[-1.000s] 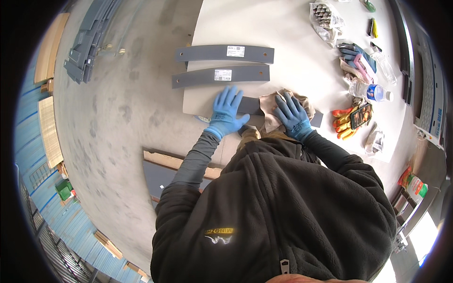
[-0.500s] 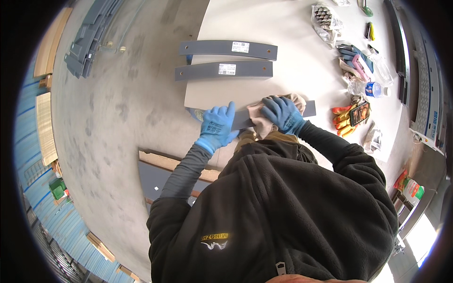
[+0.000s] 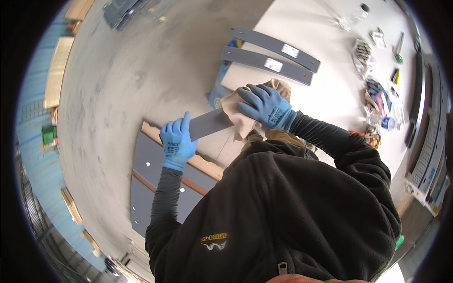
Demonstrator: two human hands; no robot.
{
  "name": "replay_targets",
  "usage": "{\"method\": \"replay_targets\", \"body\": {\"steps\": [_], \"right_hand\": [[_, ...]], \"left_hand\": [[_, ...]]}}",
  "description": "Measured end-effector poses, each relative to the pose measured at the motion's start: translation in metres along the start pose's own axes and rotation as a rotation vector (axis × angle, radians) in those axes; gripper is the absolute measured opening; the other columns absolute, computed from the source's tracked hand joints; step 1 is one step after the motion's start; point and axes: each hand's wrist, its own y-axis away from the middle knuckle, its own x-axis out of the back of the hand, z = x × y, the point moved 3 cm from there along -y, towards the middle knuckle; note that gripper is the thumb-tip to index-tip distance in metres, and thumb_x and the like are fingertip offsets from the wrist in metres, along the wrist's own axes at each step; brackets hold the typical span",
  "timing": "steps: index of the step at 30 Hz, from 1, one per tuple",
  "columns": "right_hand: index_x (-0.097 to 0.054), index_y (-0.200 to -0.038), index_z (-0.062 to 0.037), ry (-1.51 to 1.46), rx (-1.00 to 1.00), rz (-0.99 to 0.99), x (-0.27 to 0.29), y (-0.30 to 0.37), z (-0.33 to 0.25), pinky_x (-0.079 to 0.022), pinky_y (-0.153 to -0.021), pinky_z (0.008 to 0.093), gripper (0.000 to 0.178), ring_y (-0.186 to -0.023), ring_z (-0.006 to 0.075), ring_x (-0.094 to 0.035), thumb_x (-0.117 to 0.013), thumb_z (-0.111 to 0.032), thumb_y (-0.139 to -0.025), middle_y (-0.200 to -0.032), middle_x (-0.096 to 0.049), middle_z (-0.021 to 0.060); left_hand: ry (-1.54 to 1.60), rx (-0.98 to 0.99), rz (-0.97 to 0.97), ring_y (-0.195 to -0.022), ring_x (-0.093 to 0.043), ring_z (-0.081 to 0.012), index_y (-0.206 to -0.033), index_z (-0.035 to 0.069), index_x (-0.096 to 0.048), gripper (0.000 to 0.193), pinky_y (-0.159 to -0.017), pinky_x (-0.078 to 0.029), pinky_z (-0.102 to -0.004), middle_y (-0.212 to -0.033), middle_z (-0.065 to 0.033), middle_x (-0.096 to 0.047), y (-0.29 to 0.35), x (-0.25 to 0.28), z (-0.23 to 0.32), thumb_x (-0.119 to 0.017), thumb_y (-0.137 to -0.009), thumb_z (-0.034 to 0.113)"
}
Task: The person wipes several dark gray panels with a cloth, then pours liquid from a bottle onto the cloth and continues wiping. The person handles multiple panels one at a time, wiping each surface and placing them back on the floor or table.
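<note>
A dark grey slat (image 3: 210,124) reaches out past the near left edge of the white table (image 3: 311,23), tilted with its left end lower in view. My left hand (image 3: 179,145), in a blue glove, grips that left end, its thumb side against the board. A crumpled beige cloth (image 3: 231,111) drapes over the other end. Closed over the cloth, my right hand (image 3: 268,106) in a matching blue glove presses it onto the slat, and the slat's far end is hidden. Two similar slats, an upper one (image 3: 264,40) and a lower one (image 3: 250,59), lie side by side with white labels and end holes.
Large grey panels (image 3: 153,158) with brown edging rest on the floor at lower left. Along the table's right side are a bag of metal parts (image 3: 363,55), a water bottle (image 3: 388,123), gloves (image 3: 376,89) and a green-tipped tool (image 3: 399,57). More grey boards (image 3: 123,12) lie at upper left.
Both hands have shifted left with the slat, which now slants down to the left. The cloth has slid along it toward my left hand. My view has turned and moved left.
</note>
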Motion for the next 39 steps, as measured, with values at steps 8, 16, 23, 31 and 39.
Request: {"method": "replay_targets", "body": {"steps": [8,16,23,31,39], "right_hand": [[-0.064,-0.138,-0.006,-0.237,-0.532,-0.555,-0.053,0.017,0.043,-0.055,-0.092,0.0442,0.057,-0.107,0.0359,-0.071,-0.072,-0.026,-0.086,-0.138,-0.065,0.0164],[-0.066,-0.123,-0.0035,-1.451,-1.038,0.027,-0.078,-0.096,-0.081,-0.056,-0.065,0.0314,0.031,-0.077,0.0147,-0.066,-0.07,-0.026,-0.102,-0.095,-0.068,0.0047],[-0.068,-0.106,-0.0054,-1.861,-1.483,0.034,-0.048,-0.165,-0.119,-0.05,-0.053,0.0312,0.028,-0.065,0.0146,-0.062,-0.075,-0.031,-0.097,-0.087,-0.068,0.0091],[-0.037,-0.154,-0.0013,-2.412,-0.763,0.232,-0.044,-0.165,-0.055,-0.055,-0.106,0.0436,0.085,-0.123,0.0315,-0.066,-0.043,-0.07,-0.104,-0.139,-0.06,0.0217],[-0.062,-0.137,-0.0032,-2.116,-0.863,-0.166,-0.036,-0.158,-0.054,-0.054,-0.105,0.0349,0.045,-0.116,0.0187,-0.067,-0.072,-0.02,-0.098,-0.132,-0.068,0.0088]], "left_hand": [[0.078,0.65,0.156,-0.103,-0.06,-0.0341,-0.154,0.013,-0.054,0.082,-0.095,-0.045,-0.0493,-0.112,-0.0137,-0.064,0.143,0.046,-0.067,-0.079,-0.076,0.019],[-0.1,0.741,0.231,-0.115,-0.053,-0.0318,-0.161,0.013,-0.043,0.098,-0.098,-0.041,-0.0489,-0.123,-0.0109,-0.055,0.115,0.032,-0.034,-0.085,-0.074,0.027],[-0.016,0.588,0.242,-0.1,-0.054,-0.0347,-0.165,0.006,-0.035,0.096,-0.091,-0.044,-0.0468,-0.116,-0.0143,-0.054,0.053,0.009,0.019,-0.076,-0.079,0.016],[1.803,0.551,-0.073,-0.099,-0.07,-0.025,-0.147,0.001,-0.053,0.065,-0.09,-0.057,-0.0389,-0.115,-0.0148,-0.07,0.056,0.016,0.021,-0.07,-0.084,0.009],[2.343,0.55,-0.281,-0.102,-0.071,-0.0257,-0.137,-0.004,-0.058,0.058,-0.093,-0.058,-0.0384,-0.124,-0.0205,-0.071,0.046,0.027,0.04,-0.072,-0.088,0.025]]}}
